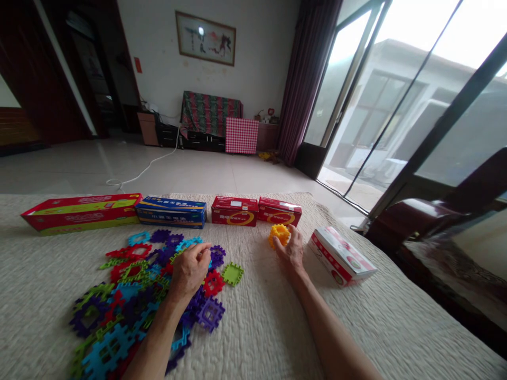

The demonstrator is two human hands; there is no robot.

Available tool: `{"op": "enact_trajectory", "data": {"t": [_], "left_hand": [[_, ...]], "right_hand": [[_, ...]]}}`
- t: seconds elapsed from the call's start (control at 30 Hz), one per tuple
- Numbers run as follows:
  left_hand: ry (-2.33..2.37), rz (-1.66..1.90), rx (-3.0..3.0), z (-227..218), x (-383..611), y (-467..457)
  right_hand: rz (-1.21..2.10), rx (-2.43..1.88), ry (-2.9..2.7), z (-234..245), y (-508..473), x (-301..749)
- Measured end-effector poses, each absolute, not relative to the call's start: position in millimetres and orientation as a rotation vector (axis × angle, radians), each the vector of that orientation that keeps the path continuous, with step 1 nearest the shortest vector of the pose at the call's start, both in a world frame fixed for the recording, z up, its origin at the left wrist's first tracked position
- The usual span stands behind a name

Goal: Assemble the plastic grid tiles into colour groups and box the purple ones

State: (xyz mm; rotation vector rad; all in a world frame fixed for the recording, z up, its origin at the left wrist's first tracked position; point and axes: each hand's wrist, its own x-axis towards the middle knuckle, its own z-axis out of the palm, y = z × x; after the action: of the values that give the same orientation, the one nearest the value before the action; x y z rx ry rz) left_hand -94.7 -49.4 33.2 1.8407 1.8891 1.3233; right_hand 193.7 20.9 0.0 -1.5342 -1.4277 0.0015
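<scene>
My right hand (pixel 292 252) has its thumb and fingers around a small yellow cube (pixel 279 231) built of toothed plastic interlocking pieces, at the edge of the cover near a red box. Over the heap of interlocking plastic pieces (pixel 130 306) is my left hand (pixel 190 270), its fingers curled closed; what they may hold is hidden. The heap mixes blue, purple, red and green squares with notched edges. A green square piece (pixel 232 274) and a purple square piece (pixel 210 313) lie flat on the heap's right side.
Along the far edge of the quilted cover (pixel 253 338) stand a long red and green box (pixel 83 212), a blue box (pixel 172 212) and two red boxes (pixel 234 211). A white and red box (pixel 341 256) is at the right. Dark wooden furniture (pixel 428 227) borders that side.
</scene>
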Motion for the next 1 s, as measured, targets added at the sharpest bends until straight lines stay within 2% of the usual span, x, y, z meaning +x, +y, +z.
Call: {"op": "enact_trajectory", "data": {"t": [0.17, 0.33, 0.47, 0.67, 1.0], "left_hand": [[1.864, 1.364, 1.85, 32, -95, -49], [1.851, 1.394, 1.91, 36, -88, -52], [1.838, 1.393, 1.962, 46, -85, -56], [1.926, 1.295, 1.826, 62, -107, -59], [2.548, 0.897, 1.42, 68, -209, -69]], "right_hand": [[-0.176, -1.266, -1.44, 11, 8, 185], [0.109, -1.087, -1.766, 10, -25, 142], [0.294, -1.156, -1.981, -10, -49, 108], [0.164, -1.276, -2.147, -23, -56, 95], [0.095, -1.23, -2.168, -32, -47, 102]]}}
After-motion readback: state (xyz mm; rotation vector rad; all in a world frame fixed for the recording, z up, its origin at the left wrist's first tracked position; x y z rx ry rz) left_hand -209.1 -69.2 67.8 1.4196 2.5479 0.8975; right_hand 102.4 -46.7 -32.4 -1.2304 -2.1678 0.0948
